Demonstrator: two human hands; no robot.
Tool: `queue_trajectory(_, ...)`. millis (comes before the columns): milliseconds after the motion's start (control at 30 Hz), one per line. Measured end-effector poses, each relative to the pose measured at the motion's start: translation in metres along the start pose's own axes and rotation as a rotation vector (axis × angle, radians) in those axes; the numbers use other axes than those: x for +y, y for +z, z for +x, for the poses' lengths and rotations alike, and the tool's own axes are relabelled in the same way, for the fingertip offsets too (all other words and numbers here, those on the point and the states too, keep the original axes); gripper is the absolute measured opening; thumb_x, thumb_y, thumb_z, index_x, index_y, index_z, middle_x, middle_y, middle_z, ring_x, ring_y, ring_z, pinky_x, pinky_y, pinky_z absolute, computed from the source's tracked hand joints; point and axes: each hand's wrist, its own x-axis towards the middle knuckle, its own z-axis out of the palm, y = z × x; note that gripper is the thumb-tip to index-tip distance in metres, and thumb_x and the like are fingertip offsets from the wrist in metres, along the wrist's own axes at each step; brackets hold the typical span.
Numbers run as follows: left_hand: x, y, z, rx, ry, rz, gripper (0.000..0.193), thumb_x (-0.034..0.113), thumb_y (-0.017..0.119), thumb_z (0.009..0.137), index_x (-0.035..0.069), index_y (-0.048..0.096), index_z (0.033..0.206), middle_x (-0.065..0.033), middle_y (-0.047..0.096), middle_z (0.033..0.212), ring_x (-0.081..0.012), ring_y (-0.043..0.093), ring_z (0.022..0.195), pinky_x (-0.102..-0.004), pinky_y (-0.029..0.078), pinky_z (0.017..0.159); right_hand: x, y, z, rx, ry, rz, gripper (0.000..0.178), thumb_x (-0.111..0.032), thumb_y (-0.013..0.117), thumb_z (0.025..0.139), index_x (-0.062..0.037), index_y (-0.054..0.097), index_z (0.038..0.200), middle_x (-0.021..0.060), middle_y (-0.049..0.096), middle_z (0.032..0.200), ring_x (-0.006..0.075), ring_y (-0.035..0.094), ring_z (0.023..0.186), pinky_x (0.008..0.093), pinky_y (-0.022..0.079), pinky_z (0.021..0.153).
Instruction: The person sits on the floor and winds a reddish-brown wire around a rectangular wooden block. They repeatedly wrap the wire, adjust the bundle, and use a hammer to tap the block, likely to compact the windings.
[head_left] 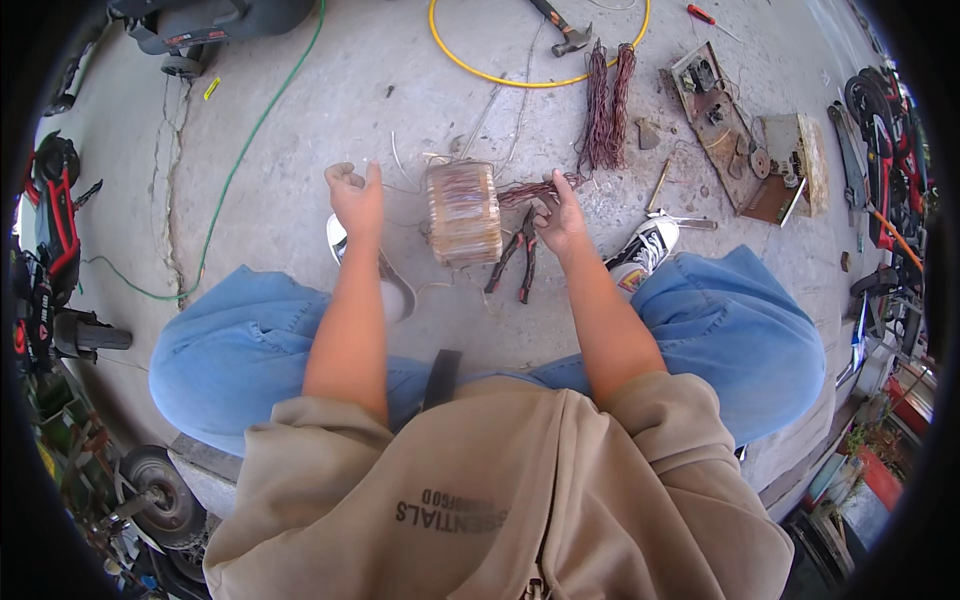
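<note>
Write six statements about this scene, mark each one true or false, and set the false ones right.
1. The right hand is nearer the pliers than the left hand is. True.
2. The handles of the pliers are pressed together. False: they are spread apart.
3. The hammer lies farther away than the wound coil. True.
4. The wound coil lies to the left of the left hand. False: it lies to the right of that hand.
5. The green hose runs to the left of the wound coil. True.
6. The hammer lies to the left of the green hose. False: it lies to the right of it.
</note>
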Motion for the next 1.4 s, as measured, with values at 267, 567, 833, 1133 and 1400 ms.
queue_trajectory(267,-0.027,0.003,0.018,0.147,-0.066,-0.201,0.032,0.023,0.068,0.087,-0.001,0.055,0.103,-0.0069,0.057,0.078,-0.017,0.054,0.069,-0.0338,0.046,0.068,0.015,0.007,0.01,-0.027,0.096,-0.255,0.023,-0.026,0.055,0.097,-0.0029,0.059,0.097,0.0089,0.063,0.084,0.0207,0.06,0.069,0.0322,0.052,0.055)
queue_trajectory(567,-0.014,-0.005,-0.034,0.483,-0.849,-0.189,0.057,0.046,0.059,0.093,-0.009,0.059,0.111,-0.017,0.065,0.097,-0.0304,0.062,0.092,-0.0374,0.049,0.084,0.046,0.034,0.017,-0.116,0.133,-0.135,0.023,-0.017,0.047,0.1,0.002,0.059,0.105,0.0119,0.064,0.097,0.0239,0.061,0.087,0.0388,0.053,0.081)
queue_trajectory(833,-0.026,0.033,-0.067,-0.051,-1.107,-0.946,0.043,0.03,0.058,0.096,0.002,0.052,0.128,-0.0112,0.059,0.118,-0.023,0.06,0.106,-0.0379,0.051,0.088,0.057,0.031,0.019,-0.191,0.011,-0.576,0.04,-0.019,0.05,0.097,0.0062,0.058,0.126,0.0204,0.064,0.123,0.0277,0.063,0.108,0.0366,0.048,0.094)
queue_trajectory(1133,-0.041,0.024,-0.026,0.093,-0.708,-0.892,0.043,0.024,0.051,0.1,0.013,0.032,0.138,-0.0172,0.051,0.122,-0.0319,0.059,0.1,-0.0502,0.052,0.084,0.028,0.048,0.009,0.09,-0.631,-1.339,0.029,-0.019,0.061,0.089,0.0014,0.071,0.106,0.0178,0.071,0.092,0.0247,0.067,0.08,0.0361,0.052,0.075)
queue_trajectory(1400,-0.002,-0.021,0.022,-0.027,-0.376,-0.336,0.021,0.012,0.068,0.081,0.001,0.069,0.099,-0.003,0.059,0.065,-0.0127,0.05,0.044,-0.0277,0.04,0.042,-0.004,0.135,-0.017,-0.42,-0.953,-1.419,0.02,-0.015,0.067,0.084,-0.004,0.073,0.099,0.0174,0.068,0.099,0.0296,0.064,0.095,0.0379,0.05,0.086)
